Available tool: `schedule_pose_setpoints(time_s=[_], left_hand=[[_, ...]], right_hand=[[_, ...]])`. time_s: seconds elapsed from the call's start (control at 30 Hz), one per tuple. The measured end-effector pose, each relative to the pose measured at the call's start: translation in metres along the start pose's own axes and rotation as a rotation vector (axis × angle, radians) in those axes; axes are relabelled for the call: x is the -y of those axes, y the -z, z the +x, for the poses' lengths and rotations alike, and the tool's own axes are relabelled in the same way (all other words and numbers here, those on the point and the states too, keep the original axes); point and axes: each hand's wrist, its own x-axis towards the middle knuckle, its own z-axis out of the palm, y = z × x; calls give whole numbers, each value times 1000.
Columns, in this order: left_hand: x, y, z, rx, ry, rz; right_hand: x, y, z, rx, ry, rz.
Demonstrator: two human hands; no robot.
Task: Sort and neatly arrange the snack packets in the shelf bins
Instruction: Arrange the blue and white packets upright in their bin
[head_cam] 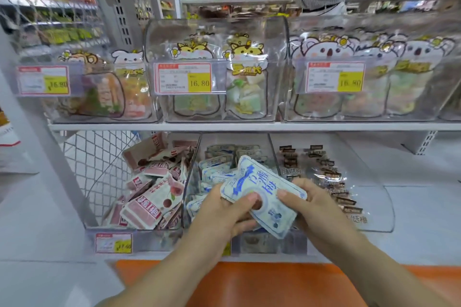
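Shelf bins (374, 207); blue packet (262, 182) (tilted) in left hand (224, 209), right hand (316, 204)

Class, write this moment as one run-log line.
left hand, right hand: grip blue packet | over middle bin | pink packets jumbled in left bin

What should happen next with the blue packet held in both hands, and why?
Probably lower the blue packet into the middle bin: left hand and right hand both pinch it above that bin, where matching blue packets sit; pink packets fill the left bin.
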Motion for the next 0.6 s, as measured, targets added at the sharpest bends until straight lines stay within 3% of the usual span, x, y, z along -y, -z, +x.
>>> schedule_pose_setpoints(time_s=[0.13,0.33,0.37,0.43,0.53,0.6], left_hand=[[3,4,15,-90,-42,121],[-17,12,25,93,-340,1230],[-20,9,28,105,-354,1264],[-25,6,37,104,-326,1110],[-30,15,63,43,-308,810],[-32,24,85,-28,-346,840]], right_hand=[[4,11,7,116,10,-152],[23,14,24,235,200,-594],[29,13,27,278,216,-644],[39,11,37,296,251,-685],[40,14,58,130,328,-577],[34,19,73,-31,391,-524]])
